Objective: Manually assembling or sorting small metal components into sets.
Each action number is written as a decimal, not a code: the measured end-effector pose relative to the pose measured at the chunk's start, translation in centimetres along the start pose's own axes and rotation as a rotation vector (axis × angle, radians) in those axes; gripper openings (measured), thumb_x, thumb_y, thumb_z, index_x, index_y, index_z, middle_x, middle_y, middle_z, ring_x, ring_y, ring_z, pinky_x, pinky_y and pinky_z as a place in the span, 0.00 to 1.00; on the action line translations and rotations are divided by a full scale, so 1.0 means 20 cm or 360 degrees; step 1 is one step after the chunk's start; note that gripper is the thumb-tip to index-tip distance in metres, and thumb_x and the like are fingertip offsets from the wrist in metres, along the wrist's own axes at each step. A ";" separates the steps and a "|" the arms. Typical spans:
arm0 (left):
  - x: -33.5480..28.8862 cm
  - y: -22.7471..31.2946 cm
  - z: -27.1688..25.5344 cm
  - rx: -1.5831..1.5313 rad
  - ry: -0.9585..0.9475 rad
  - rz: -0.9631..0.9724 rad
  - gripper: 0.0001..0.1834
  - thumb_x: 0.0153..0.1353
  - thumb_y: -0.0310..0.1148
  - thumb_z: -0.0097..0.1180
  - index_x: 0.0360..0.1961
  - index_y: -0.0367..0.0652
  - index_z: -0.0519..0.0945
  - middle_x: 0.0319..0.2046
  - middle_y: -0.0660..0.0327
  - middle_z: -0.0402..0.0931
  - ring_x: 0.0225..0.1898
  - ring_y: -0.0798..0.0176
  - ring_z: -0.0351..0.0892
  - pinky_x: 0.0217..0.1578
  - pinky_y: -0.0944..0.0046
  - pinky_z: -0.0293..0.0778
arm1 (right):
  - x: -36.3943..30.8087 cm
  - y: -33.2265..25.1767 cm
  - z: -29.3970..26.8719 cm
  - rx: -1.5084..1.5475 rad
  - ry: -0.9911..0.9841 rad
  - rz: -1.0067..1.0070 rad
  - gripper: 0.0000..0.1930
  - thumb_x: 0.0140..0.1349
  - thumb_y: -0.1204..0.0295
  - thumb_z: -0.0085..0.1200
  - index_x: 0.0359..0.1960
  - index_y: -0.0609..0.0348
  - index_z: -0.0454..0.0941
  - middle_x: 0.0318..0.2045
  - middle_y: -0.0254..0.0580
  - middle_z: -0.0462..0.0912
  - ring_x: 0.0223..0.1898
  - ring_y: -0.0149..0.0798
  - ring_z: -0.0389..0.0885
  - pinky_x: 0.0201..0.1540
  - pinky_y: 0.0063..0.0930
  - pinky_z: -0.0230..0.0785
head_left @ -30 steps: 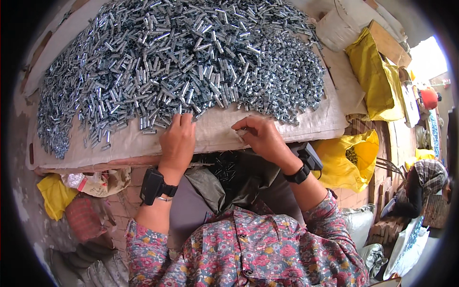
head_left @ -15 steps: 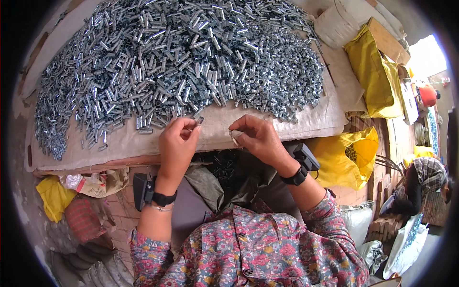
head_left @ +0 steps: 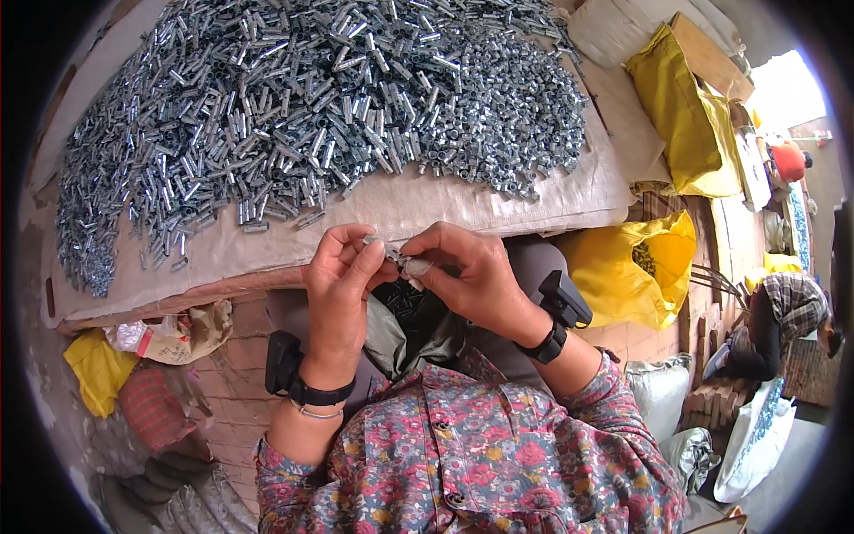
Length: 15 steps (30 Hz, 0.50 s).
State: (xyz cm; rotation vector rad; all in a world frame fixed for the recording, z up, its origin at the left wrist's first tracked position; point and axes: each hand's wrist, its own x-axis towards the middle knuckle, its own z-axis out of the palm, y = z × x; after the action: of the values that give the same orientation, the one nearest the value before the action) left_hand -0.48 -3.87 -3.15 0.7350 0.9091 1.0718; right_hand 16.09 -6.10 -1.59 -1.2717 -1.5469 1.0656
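Note:
My left hand [head_left: 342, 278] is closed in a pinch on a small shiny metal sleeve [head_left: 369, 239], one end of which shows above the thumb. Close against it, my right hand [head_left: 471, 271] pinches a small pale metal piece [head_left: 416, 267]; its exact kind is partly hidden by the fingers. The fingertips of both hands nearly meet in front of the table's near edge. Beyond them a big heap of silvery metal sleeves [head_left: 267, 116] covers the cloth-topped table [head_left: 445, 198], with shorter rings [head_left: 507, 133] on its right side.
Below my hands, a dark bag holding dark pieces [head_left: 411, 311] lies between my knees. A yellow sack [head_left: 623, 276] stands open at the right, another yellow bag [head_left: 689, 116] behind it. Farther right a person [head_left: 774, 320] bends low. Cloth bags [head_left: 160, 400] lie at the left.
Both hands have come together from apart, my left hand moving right and my right hand slightly left and down. The view has shifted a little.

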 end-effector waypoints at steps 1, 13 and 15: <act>-0.01 0.00 0.00 -0.0030 0.0002 0.0003 0.12 0.60 0.28 0.57 0.44 0.39 0.72 0.29 0.66 0.75 0.29 0.73 0.77 0.33 0.73 0.76 | -0.01 0.01 0.00 0.0003 0.0042 -0.0035 0.10 0.51 0.82 0.57 0.37 0.65 0.77 0.30 0.40 0.81 0.31 0.31 0.81 0.33 0.22 0.74; -0.06 -0.02 -0.06 0.0221 -0.0132 -0.0031 0.09 0.60 0.31 0.58 0.38 0.37 0.79 0.27 0.61 0.79 0.25 0.72 0.78 0.28 0.74 0.74 | -0.03 0.01 -0.02 -0.0261 0.0043 -0.0232 0.10 0.49 0.81 0.58 0.34 0.62 0.76 0.28 0.41 0.79 0.29 0.37 0.81 0.30 0.26 0.73; -0.06 -0.02 -0.06 0.0214 -0.0141 -0.0066 0.09 0.60 0.31 0.58 0.37 0.36 0.79 0.28 0.61 0.80 0.25 0.72 0.78 0.28 0.74 0.74 | -0.02 0.03 -0.01 -0.0337 0.0056 -0.0424 0.10 0.48 0.82 0.55 0.34 0.62 0.75 0.27 0.43 0.77 0.27 0.44 0.80 0.28 0.30 0.72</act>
State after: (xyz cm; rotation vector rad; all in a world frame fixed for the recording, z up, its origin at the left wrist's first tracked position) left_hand -1.65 -4.99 -3.68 0.8644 0.9228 0.9408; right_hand 16.54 -6.47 -2.17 -1.1742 -1.7801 0.7218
